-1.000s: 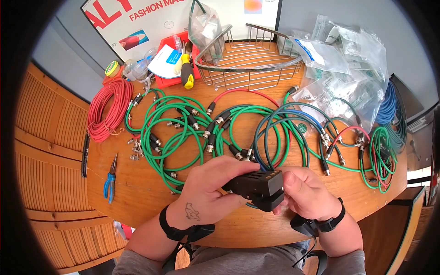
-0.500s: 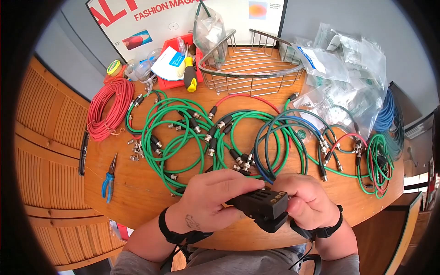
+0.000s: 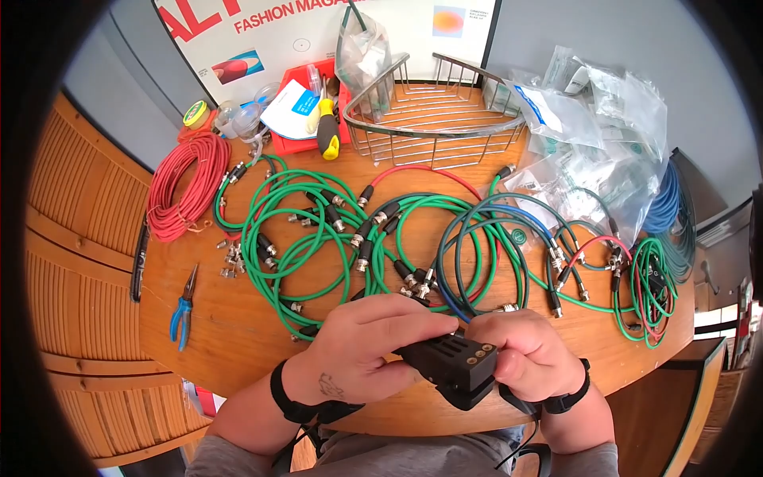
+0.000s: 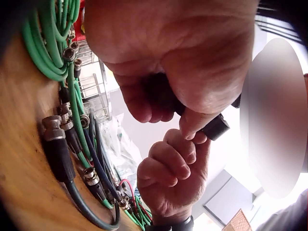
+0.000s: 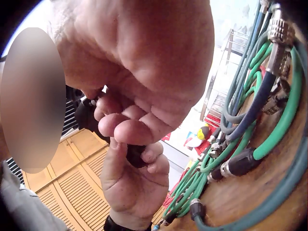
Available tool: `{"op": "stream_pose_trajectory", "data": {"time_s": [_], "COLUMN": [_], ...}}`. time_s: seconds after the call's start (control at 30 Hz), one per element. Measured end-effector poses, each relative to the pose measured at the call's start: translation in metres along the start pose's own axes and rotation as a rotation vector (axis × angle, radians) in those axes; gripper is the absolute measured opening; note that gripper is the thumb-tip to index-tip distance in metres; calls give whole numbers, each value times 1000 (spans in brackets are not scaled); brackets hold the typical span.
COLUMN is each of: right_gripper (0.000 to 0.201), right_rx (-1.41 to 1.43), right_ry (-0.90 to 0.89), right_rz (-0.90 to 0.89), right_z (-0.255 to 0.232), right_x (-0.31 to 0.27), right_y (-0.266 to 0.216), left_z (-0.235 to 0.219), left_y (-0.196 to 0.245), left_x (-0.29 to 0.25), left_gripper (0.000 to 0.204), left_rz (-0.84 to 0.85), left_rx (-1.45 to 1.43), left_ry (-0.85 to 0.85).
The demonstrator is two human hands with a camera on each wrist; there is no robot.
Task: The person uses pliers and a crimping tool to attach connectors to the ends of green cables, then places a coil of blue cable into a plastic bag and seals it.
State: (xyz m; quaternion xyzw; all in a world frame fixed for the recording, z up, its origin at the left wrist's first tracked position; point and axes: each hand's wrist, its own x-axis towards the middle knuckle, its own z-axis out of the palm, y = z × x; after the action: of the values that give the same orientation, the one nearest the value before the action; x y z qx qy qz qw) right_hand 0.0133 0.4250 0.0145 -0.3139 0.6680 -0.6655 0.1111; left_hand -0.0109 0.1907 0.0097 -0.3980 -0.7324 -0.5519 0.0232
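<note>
In the head view, my left hand (image 3: 362, 350) grips a black boxy tool (image 3: 455, 364) with slots along its top and brass-coloured round spots on its end. It is held close above the table's front edge, pointing right. My right hand (image 3: 528, 354) is at the tool's end, fingers curled and thumb against the index finger. Between that thumb and fingertip a small shiny metal piece (image 5: 105, 89) shows in the right wrist view; most of it is hidden. Beyond the hands, green cables (image 3: 274, 274) with BNC connectors lie coiled on the table.
Blue-handled needle-nose pliers (image 3: 183, 314) lie at left, near a red cable coil (image 3: 184, 191) and loose metal connectors (image 3: 233, 260). A wire basket (image 3: 435, 127), a red bin (image 3: 296, 145) with a screwdriver (image 3: 327, 131), and clear plastic bags (image 3: 592, 151) stand behind.
Both hands and the black tool have moved slightly down, toward the body, and the tool's end has tilted. The right thumb has lowered, and the right fingers have curled in closer beside the tool.
</note>
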Motion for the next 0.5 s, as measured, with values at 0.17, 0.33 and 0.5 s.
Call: {"op": "stream_pose_trajectory", "data": {"time_s": [0.17, 0.33, 0.5], "right_gripper": [26, 24, 21], "right_rx": [-55, -126, -179], "right_ry": [-12, -2, -21], "right_rz": [-13, -35, -10], "right_z": [0, -5, -6], "right_x": [0, 2, 3], "right_y": [-4, -4, -7], "left_z": [0, 3, 4], "left_y": [-1, -3, -6], "left_x": [-1, -3, -5], "left_gripper": [54, 56, 55], "left_rz": [-17, -93, -110], "left_rx": [-71, -125, -135], "left_ry": [-26, -47, -48]}}
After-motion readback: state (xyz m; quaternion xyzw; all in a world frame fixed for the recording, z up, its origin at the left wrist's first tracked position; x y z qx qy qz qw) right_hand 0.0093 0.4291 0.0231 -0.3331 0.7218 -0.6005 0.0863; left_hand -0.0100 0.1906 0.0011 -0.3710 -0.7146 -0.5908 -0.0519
